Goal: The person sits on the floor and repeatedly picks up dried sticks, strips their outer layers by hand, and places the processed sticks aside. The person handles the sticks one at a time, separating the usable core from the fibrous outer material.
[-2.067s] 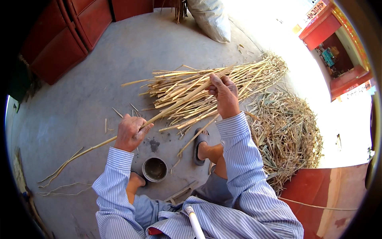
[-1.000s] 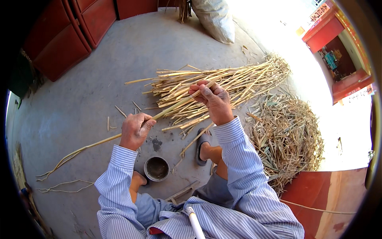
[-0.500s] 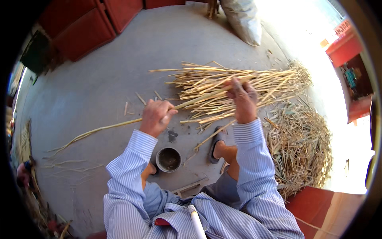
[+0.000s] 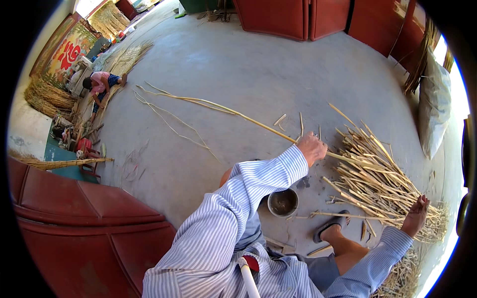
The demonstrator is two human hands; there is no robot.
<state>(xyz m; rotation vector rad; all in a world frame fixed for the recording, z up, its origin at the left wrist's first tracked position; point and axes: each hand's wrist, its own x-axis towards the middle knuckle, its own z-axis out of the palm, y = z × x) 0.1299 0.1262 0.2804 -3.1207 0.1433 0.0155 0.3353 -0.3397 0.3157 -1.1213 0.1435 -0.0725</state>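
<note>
Left hand [image 4: 312, 149] is wrapped firmly round a long, pale straw-yellow plant stalk [image 4: 238, 114] a little past its middle, the fingers curled over it and no gap showing between them and the stem. The right hand [image 4: 416, 216] is lifted near the far end of the bundle, its fingers bent inward; whether it pinches anything I cannot tell. From the left hand, the stalk's long axis runs slantwise: its thin, forked end points up and to the left over the smooth grey concrete floor [image 4: 238, 64], and its thicker end runs right and slightly down, across a loose bundle of dry yellow stalks [image 4: 367, 186] (just where it stops among them is hard to pick out). That bundle slants the same way, only more steeply. As far as can be judged, the work is well under way: many stalks lie gathered side by side, while this one is in hand and not laid among them. A thin, pale branching stem [image 4: 204, 145] lies apart on the floor, left of the forked end, and how many pieces are left to handle does not show. Nearer the body, a round grey bowl with dark contents [image 4: 283, 215] sits below the left hand, and a dark grey sandal [image 4: 335, 220] is on the foot beside the bundle. Farther out come a heap of dry, shredded brownish leaves [image 4: 405, 273] at lower right, a bulging whitish woven sack [image 4: 435, 109], and another person in a pink top [image 4: 102, 82], bent low at far left.
</note>
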